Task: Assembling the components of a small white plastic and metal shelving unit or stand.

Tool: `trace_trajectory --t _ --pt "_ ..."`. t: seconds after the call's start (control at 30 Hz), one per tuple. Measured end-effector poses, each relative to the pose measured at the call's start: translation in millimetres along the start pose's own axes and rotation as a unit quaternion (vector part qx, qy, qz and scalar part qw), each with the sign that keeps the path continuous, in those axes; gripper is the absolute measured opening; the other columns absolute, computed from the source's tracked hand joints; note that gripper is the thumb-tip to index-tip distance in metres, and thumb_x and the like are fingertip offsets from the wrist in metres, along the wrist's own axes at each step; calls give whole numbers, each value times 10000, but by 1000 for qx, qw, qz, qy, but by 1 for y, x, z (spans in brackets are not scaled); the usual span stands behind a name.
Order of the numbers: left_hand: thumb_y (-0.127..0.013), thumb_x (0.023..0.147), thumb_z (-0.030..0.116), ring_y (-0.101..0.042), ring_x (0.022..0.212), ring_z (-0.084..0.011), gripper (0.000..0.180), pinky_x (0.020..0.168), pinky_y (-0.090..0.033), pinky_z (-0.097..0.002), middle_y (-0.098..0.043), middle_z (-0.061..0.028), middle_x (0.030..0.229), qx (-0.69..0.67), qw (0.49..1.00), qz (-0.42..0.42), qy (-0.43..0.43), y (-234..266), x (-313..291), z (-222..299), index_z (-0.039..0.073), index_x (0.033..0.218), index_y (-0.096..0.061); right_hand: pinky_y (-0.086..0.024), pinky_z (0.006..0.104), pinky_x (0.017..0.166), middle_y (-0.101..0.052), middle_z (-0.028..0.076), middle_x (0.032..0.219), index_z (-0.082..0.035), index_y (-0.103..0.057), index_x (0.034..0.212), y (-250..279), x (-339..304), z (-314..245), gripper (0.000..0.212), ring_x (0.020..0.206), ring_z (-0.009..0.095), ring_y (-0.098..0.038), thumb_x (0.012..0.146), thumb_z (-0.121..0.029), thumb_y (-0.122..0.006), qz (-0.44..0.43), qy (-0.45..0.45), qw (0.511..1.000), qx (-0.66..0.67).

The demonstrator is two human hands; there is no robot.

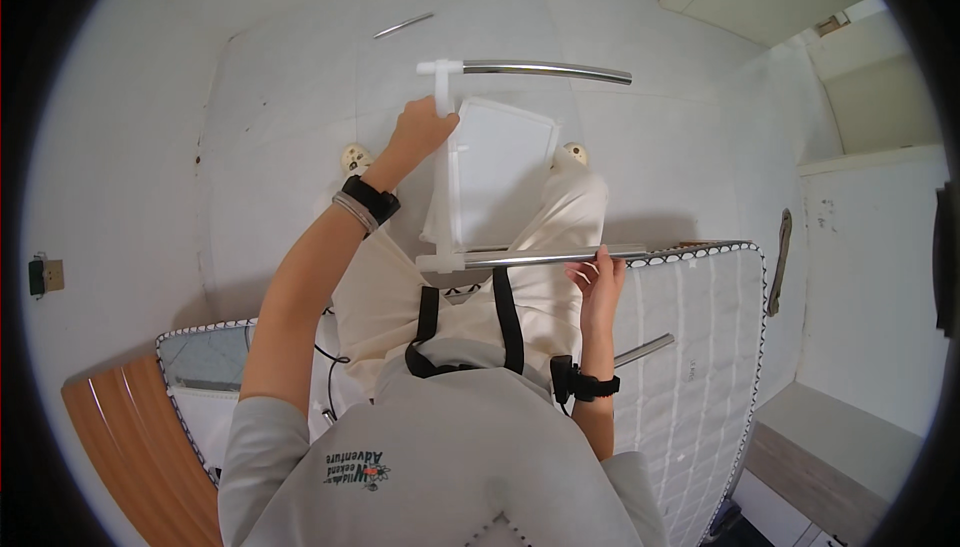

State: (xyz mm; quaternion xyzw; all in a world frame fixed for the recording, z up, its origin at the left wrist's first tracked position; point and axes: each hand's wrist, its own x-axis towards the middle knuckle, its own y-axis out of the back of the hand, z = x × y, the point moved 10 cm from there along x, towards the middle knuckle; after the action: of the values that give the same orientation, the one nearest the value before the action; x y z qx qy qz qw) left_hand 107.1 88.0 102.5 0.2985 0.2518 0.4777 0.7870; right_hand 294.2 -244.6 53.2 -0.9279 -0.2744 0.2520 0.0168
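Note:
A white plastic crossbar [444,202] runs across in front of my legs, with a chrome tube joined to each of its ends. The far tube [548,69] points right and has a free end. My left hand [425,130] is closed around the crossbar near its far end. Along my lap runs the near tube [535,257], and the fingers of my right hand [602,277] pinch it close to its right end. Below the crossbar, between my knees, are white rectangular panels [505,162], partly hidden by my legs.
A short thin metal rod [403,26] lies on the tiled floor ahead. I sit on a quilted mattress [690,347], where another metal tube [645,350] lies by my right wrist. An orange-brown wooden board [130,437] stands at left, and a pale cabinet [875,267] at right.

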Motion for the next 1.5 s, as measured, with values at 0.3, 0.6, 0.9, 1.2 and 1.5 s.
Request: trace_trajectory --t 0.3,0.6,0.9,1.2,1.5 --pt "-580 736 227 -589 611 -343 280 578 -463 -395 -593 -210 662 -41 993 91 -63 40 -16 32 -48 781 -556 -489 259 522 -500 82 812 -11 -414 1011 -8 -1 -12 267 584 167 -575 864 -196 -537 -27 -3 999 32" --pt "-596 738 207 -566 577 -348 254 551 -451 -401 -573 -201 631 6 990 101 -100 41 -19 42 -36 738 -523 -459 249 456 -513 105 797 12 -358 1039 -9 -5 -3 307 532 185 -575 871 -185 -523 -38 -29 998 31" --pt "-585 742 173 -561 572 -373 212 532 -445 -415 -561 -195 599 -45 986 113 -110 49 -30 31 -25 744 -512 -555 290 551 -575 139 764 6 -367 959 -25 -3 37 246 623 216 -631 887 -179 -513 -116 -72 989 50" --pt "-621 754 142 -517 481 -321 222 456 -402 -366 -513 -157 552 -23 961 201 -187 79 -45 57 -6 707 -463 -558 281 576 -570 142 784 9 -378 958 -40 15 44 244 654 215 -632 892 -183 -514 -145 -98 983 61" --pt "-624 771 192 -510 511 -343 273 475 -394 -397 -492 -161 548 -9 965 226 -136 48 -58 10 5 711 -435 -549 283 587 -580 133 809 23 -428 981 -31 51 87 261 654 210 -624 889 -201 -525 -133 -123 983 15"
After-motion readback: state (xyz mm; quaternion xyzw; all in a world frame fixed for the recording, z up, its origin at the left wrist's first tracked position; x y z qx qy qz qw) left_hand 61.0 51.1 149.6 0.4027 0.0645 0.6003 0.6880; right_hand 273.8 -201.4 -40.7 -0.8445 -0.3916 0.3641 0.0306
